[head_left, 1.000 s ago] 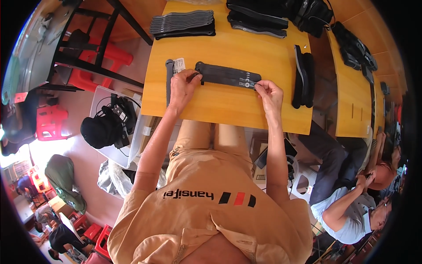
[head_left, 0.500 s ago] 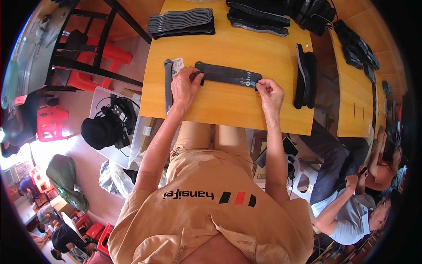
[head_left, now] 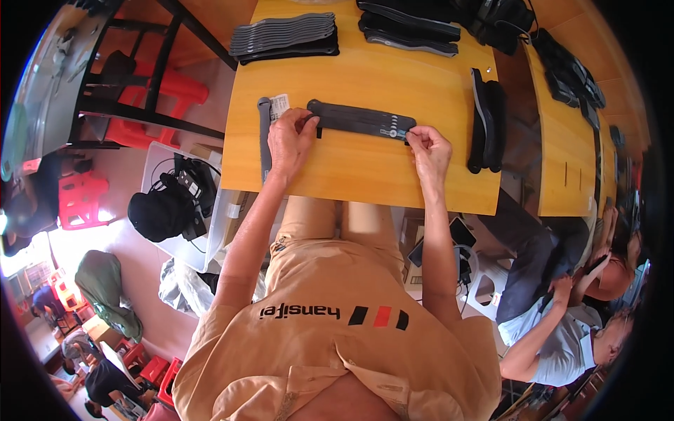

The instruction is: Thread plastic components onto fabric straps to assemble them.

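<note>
A dark grey flat strap (head_left: 358,119) with a rounded left end lies lengthwise on the table in front of me. A row of pale marks and a small printed patch show near its right end. My left hand (head_left: 289,146) pinches its left end, where a short black tab sticks out below. With thumb and finger, my right hand (head_left: 431,151) grips the lower right corner. Beside my left hand lies a second narrow grey strap (head_left: 265,133), set upright to the first, with a white printed label (head_left: 279,104) next to it, partly hidden by the hand.
A stack of grey and black straps (head_left: 284,38) stands at the table's far left, another stack (head_left: 411,31) at far middle. More black straps (head_left: 486,121) lie along the right edge of the wooden table (head_left: 351,168). A white bin (head_left: 226,217) with black gear is lower left; a co-worker (head_left: 554,330) sits right.
The view has shifted slightly. Both hands keep their grip on the strap, which has hardly moved on the table. The co-worker at right has moved their hands a little.
</note>
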Demonstrator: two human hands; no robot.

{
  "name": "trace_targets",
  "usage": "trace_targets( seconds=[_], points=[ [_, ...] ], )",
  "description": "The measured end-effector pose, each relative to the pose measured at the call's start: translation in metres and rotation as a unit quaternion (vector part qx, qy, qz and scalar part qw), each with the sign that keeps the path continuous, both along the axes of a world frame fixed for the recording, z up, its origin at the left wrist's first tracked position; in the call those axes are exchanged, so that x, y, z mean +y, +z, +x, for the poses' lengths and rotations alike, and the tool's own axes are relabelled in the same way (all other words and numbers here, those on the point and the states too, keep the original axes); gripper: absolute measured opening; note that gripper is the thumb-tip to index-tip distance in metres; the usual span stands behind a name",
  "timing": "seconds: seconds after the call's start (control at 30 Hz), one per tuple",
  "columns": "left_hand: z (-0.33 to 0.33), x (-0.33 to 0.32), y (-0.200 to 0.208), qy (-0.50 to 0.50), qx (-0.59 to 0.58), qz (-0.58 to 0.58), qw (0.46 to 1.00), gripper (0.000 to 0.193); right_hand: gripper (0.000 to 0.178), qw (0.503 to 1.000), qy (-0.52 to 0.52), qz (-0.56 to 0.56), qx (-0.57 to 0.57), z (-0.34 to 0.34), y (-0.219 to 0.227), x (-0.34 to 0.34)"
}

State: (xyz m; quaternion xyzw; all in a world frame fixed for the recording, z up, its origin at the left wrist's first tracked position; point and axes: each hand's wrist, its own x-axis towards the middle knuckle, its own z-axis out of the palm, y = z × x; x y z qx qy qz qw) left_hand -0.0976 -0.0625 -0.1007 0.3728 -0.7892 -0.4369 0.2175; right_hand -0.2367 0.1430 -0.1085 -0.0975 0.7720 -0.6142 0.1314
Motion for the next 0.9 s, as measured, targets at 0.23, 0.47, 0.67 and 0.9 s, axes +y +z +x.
trace_targets(
  seconds=[0.23,0.47,0.67,0.9],
  points=[
    [-0.0011,0.0007,0.0057,-0.005,-0.026,-0.011,1.0,0.017,0.003,1.0,-0.009,0.009,-0.017,0.0008,0.0047,-0.0019],
    [-0.0017,0.0019,0.0073,-0.007,-0.031,-0.024,0.999,0.016,0.003,1.0,-0.007,0.009,-0.013,-0.0003,0.0022,-0.0016],
    [-0.002,0.001,0.0059,-0.01,-0.034,-0.031,0.999,0.016,0.004,1.0,-0.005,0.018,-0.001,0.0002,0.0029,-0.0026],
    [-0.0016,-0.0008,0.0018,-0.005,-0.025,-0.039,0.999,0.017,0.003,1.0,-0.006,0.008,-0.004,0.0009,0.0014,-0.0043]
  ],
)
